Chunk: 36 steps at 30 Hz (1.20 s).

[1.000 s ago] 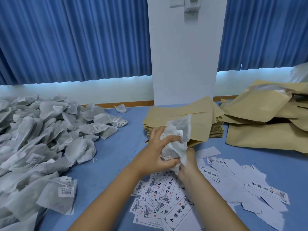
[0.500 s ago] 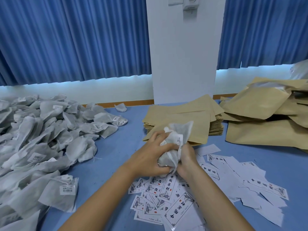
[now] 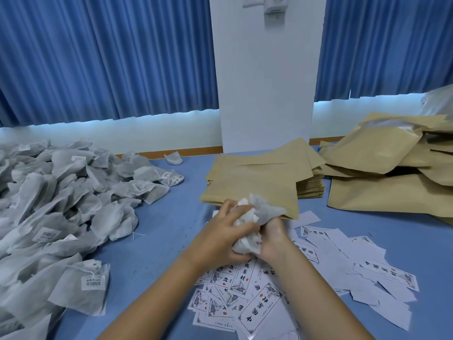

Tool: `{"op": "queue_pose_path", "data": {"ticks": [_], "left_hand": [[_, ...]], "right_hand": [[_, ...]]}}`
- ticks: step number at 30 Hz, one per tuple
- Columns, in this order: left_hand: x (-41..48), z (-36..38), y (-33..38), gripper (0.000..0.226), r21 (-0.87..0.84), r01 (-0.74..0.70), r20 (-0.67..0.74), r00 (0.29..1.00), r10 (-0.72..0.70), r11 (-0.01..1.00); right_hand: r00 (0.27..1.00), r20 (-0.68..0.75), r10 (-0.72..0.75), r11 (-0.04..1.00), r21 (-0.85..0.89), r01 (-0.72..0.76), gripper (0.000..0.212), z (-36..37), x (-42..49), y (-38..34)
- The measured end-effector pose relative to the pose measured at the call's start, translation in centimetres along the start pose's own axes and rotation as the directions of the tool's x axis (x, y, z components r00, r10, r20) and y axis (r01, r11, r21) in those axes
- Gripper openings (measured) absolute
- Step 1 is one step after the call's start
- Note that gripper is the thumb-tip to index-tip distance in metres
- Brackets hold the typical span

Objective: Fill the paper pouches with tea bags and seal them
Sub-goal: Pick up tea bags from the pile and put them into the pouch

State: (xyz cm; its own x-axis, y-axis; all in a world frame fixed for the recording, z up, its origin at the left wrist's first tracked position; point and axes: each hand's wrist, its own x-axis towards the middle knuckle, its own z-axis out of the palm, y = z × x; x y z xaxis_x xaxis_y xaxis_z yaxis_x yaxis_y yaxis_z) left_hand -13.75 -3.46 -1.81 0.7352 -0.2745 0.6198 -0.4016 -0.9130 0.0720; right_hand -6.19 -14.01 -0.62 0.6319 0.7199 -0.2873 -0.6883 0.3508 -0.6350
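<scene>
White mesh tea bags (image 3: 263,213) sit bunched between my palms, left hand (image 3: 220,236) and right hand (image 3: 274,239) both curled tight around them, squeezing the wad small enough, I judge, for the flat kraft pouches (image 3: 255,177) stacked just beyond; printed labels (image 3: 247,298) lie beneath.

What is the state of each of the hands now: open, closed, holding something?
Left hand: closed, gripping the bunch of tea bags.
Right hand: closed, gripping the same bunch from the other side.
</scene>
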Motion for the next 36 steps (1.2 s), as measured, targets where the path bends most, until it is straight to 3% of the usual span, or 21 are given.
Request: {"op": "queue_pose_path", "data": {"ticks": [2,5,8,14,15,17,20,22,25,28,30,33,35,36], "left_hand": [[-0.9,0.1,-0.3,0.053,0.001,-0.01,0.019,1.0,0.01,1.0],[-1.5,-0.2,-0.7,0.046,0.046,0.037,0.114,0.993,-0.042,0.998],[-1.6,-0.5,-0.6,0.047,0.023,0.158,0.11,0.981,-0.16,0.987],[-0.6,-0.1,1.7,0.039,-0.151,0.322,0.072,0.947,-0.314,0.935],[-0.3,0.0,2.3,0.035,-0.265,0.392,0.046,0.918,-0.395,0.881],[0.5,0.0,3.1,0.026,-0.52,0.522,0.035,0.804,-0.594,0.676],[1.6,-0.9,3.0,0.01,-0.706,0.632,0.172,0.593,-0.787,0.321],[2.0,-1.8,2.3,0.016,-0.792,0.603,0.273,0.487,-0.83,0.094],[3.2,-2.7,1.3,0.024,-0.901,0.431,0.242,0.431,-0.869,-0.037],[4.4,-1.9,1.3,0.031,-0.877,0.446,0.364,0.379,-0.851,-0.177],[4.8,-2.2,1.1,0.021,-0.821,0.486,0.509,0.384,-0.77,-0.301],[5.5,-3.9,0.2,0.014,-0.731,0.423,0.682,0.471,-0.56,-0.535],[6.1,-5.0,-0.7,0.017,-0.781,0.364,0.621,0.543,-0.565,-0.508],[6.2,-5.4,-0.9,0.017,-0.838,0.381,0.546,0.594,-0.591,-0.39]], "right_hand": [[0.999,-0.034,0.007,0.997,-0.08,-0.01,0.023,-0.3,0.1,-0.5],[0.982,-0.133,-0.135,0.974,-0.201,0.106,0.039,-0.4,0.7,-0.6],[0.922,-0.232,-0.309,0.857,-0.488,0.164,0.027,-0.2,1.1,-0.3],[0.852,-0.286,-0.439,0.859,-0.412,0.304,0.019,-1.4,1.2,-0.9],[0.849,-0.285,-0.445,0.854,-0.421,0.306,0.02,-1.6,1.2,-1.0],[0.848,-0.268,-0.458,0.838,-0.448,0.311,0.022,-1.8,1.4,-1.0],[0.822,-0.217,-0.526,0.781,-0.505,0.367,0.029,-1.6,1.4,-1.0],[0.815,-0.185,-0.549,0.765,-0.504,0.401,0.034,-1.5,1.3,-1.0],[0.825,-0.141,-0.548,0.715,-0.591,0.374,0.026,-1.5,1.4,-0.4],[0.803,-0.104,-0.587,0.593,-0.73,0.34,0.014,-1.5,1.8,0.0],[0.799,-0.12,-0.589,0.597,-0.732,0.33,0.024,-1.8,2.1,-0.1],[0.821,-0.166,-0.546,0.704,-0.623,0.342,0.022,-1.8,1.3,-0.3],[0.834,-0.093,-0.544,0.684,-0.625,0.376,0.024,-1.4,1.0,-0.3],[0.842,-0.063,-0.535,0.686,-0.614,0.39,0.023,-1.1,0.8,-0.3]]}}
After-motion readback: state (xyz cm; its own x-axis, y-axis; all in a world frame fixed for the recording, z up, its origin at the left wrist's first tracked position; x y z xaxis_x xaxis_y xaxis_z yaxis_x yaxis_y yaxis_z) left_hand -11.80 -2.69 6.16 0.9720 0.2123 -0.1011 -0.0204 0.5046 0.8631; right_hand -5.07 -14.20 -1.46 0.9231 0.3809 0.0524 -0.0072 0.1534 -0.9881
